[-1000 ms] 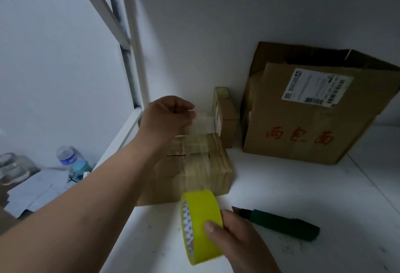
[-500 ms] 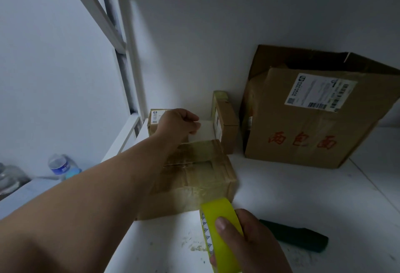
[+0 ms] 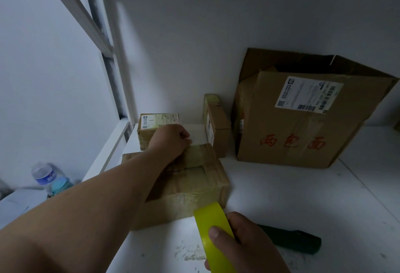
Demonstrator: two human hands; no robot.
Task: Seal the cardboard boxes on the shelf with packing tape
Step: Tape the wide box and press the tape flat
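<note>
Presently stretched lengthwise over the small cardboard box [image 3: 190, 177] at centre frame: clear, glossy tape, long axis running from far edge down to the near face. At the far end, left hand [image 3: 171, 140], fingers curled, pressing or pinching the strip's end. Lower centre, right hand [image 3: 242, 242] clamped round the yellow tape roll [image 3: 213, 229], nearer the near face. Matte brown, boxy cardboard on a scuffed white shelf [image 3: 303, 197].

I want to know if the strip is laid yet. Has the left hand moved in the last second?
Yes. The left hand has come down from above the taped box to its far top edge.
</note>
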